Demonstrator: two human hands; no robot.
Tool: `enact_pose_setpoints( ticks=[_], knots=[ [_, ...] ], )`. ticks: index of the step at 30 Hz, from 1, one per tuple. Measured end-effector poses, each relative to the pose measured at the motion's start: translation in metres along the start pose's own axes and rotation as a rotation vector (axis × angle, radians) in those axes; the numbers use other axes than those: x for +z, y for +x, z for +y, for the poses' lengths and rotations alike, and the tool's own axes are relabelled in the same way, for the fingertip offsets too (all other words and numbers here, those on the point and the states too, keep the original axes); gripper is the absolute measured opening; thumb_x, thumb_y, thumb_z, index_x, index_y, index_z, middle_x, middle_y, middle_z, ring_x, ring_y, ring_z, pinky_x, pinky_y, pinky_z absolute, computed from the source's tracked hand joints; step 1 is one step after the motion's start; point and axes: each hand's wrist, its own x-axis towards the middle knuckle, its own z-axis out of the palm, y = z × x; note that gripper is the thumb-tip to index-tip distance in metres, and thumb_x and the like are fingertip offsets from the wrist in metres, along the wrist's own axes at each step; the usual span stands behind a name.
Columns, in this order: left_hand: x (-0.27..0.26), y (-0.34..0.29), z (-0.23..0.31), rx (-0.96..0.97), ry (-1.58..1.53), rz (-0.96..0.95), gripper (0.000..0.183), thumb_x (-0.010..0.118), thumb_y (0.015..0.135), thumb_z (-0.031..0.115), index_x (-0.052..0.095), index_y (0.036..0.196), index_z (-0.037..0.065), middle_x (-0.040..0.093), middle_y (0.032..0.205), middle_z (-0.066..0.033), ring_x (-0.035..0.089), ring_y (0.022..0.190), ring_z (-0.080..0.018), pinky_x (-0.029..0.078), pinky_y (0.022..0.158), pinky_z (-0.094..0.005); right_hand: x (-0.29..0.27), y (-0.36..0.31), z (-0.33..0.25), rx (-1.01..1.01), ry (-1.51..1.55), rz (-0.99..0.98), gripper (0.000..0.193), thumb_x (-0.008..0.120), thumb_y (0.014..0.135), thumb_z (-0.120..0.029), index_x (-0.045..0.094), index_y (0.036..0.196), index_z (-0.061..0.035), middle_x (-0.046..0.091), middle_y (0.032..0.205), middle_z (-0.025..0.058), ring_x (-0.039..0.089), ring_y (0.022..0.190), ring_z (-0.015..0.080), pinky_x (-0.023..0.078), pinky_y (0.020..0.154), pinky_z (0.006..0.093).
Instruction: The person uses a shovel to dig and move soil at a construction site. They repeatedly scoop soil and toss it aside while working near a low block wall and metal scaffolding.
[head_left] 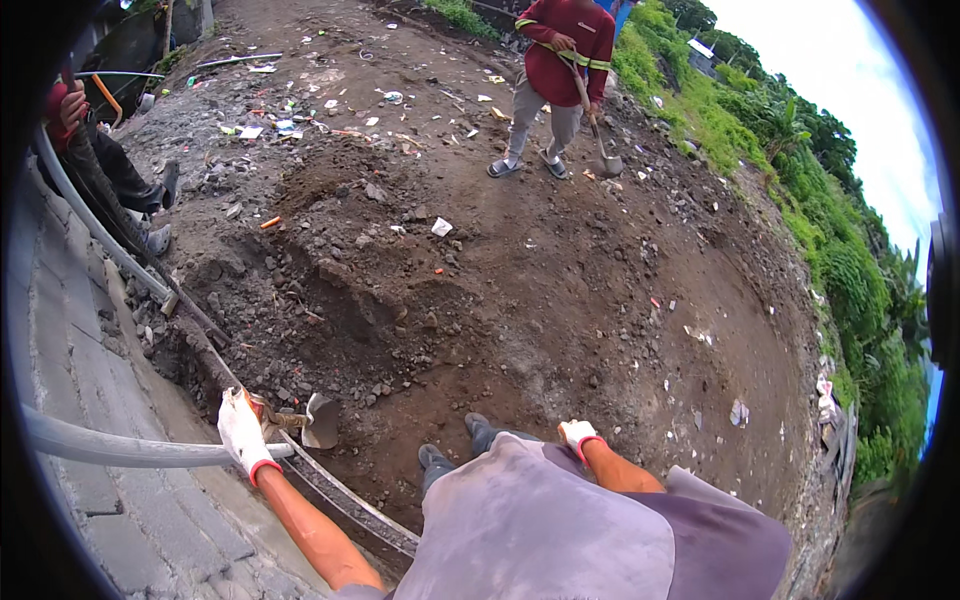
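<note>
My left hand (243, 432), in a white glove with a red cuff, is closed around the handle of a shovel beside the block wall. The shovel's rounded metal blade (320, 422) sticks out to the right of the glove, over the dirt. A grey pipe (160, 452) passes just below that hand, and its end lies near my wrist. My right hand (577, 435), gloved the same way, is held out at my right side, above bare soil. Its fingers are small in view, and I cannot make out anything in them.
A grey block wall (130, 500) runs along my left, with a narrow strip (350, 500) beside it. Ahead lies a dug hollow with loose rocks (350, 300). One person in red (565, 60) stands with a shovel (605, 160); another person (110, 160) is at the far left.
</note>
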Motion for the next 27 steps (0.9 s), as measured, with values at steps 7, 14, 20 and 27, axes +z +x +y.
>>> enact_pose_setpoints(
  ticks=[7, 14, 20, 27],
  knots=[
    [0.000, -0.019, 0.004, 0.014, 0.025, 0.046, 0.042, 0.044, 0.091, 0.038, 0.058, 0.113, 0.006, 0.062, 0.106, -0.0170, 0.058, 0.097, -0.0346, 0.044, 0.083, -0.0392, -0.085, -0.058, 0.025, -0.278, 0.617, -0.675, 0.031, 0.054, 0.086, -0.024, 0.060, 0.114, -0.0128, 0.063, 0.102, -0.0030, 0.057, 0.089, 0.0094, 0.046, 0.079, 0.0275],
    [0.009, -0.058, 0.017, -0.061, 0.094, 0.000, 0.043, 0.046, 0.090, 0.031, 0.051, 0.124, 0.005, 0.054, 0.124, -0.0157, 0.053, 0.110, -0.0295, 0.039, 0.093, -0.0335, -0.252, -0.136, -0.002, -0.950, 1.448, -0.394, 0.036, 0.066, 0.077, -0.037, 0.065, 0.083, -0.0011, 0.063, 0.081, 0.0087, 0.056, 0.071, 0.0186, 0.044, 0.065, 0.0318],
    [0.041, -0.110, 0.035, -0.042, 0.057, 0.020, 0.042, 0.049, 0.090, 0.025, 0.050, 0.126, 0.006, 0.057, 0.118, -0.0159, 0.055, 0.102, -0.0289, 0.040, 0.090, -0.0334, -0.291, -0.122, -0.017, -1.223, 1.561, -0.346, 0.046, 0.060, 0.082, -0.043, 0.062, 0.092, 0.0026, 0.061, 0.091, 0.0145, 0.057, 0.084, 0.0227, 0.044, 0.076, 0.0336],
    [0.063, -0.186, 0.042, 0.017, 0.116, 0.220, 0.036, 0.056, 0.080, 0.017, 0.056, 0.114, 0.004, 0.065, 0.086, -0.0132, 0.063, 0.077, -0.0281, 0.048, 0.072, -0.0384, -0.264, -0.099, 0.034, -0.726, 1.136, -0.376, 0.025, 0.060, 0.086, -0.028, 0.066, 0.082, -0.0044, 0.060, 0.071, -0.0032, 0.048, 0.065, 0.0085, 0.042, 0.060, 0.0268]
  ],
)
